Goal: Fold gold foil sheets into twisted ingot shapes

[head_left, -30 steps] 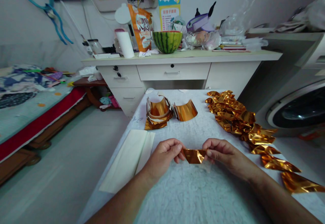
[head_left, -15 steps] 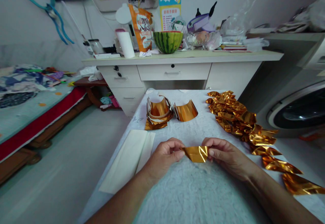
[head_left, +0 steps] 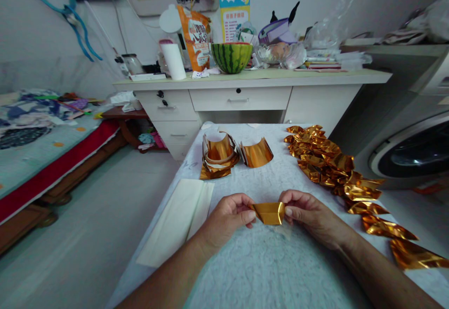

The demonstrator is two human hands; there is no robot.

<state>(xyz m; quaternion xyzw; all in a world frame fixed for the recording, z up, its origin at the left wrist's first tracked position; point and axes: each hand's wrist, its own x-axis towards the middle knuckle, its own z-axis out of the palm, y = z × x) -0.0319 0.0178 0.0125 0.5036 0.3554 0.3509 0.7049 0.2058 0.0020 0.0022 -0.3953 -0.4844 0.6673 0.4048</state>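
Observation:
A small folded piece of gold foil paper [head_left: 269,214] is stretched between my two hands, just above the cloth-covered table. My left hand [head_left: 235,213] pinches its left end between thumb and fingers. At the right end, my right hand [head_left: 302,210] grips it the same way. Beyond my hands stand a curled stack of gold foil sheets [head_left: 219,152] and a smaller curved stack [head_left: 257,154]. Several folded gold foil pieces [head_left: 322,159] lie in a long row down the right side. White paper sheets [head_left: 171,222] rest left of my left forearm.
The table [head_left: 252,271] has a pale cloth cover. Behind it is a white desk [head_left: 242,98] bearing a cut watermelon [head_left: 232,57], an orange pouch [head_left: 196,40] and plastic bags. A washing machine [head_left: 417,136] stands at right, a bed [head_left: 45,154] at left.
The foil's right end has been drawn slightly left and its edge there looks more bent. My right fingers have shifted a little; both hands keep their grip.

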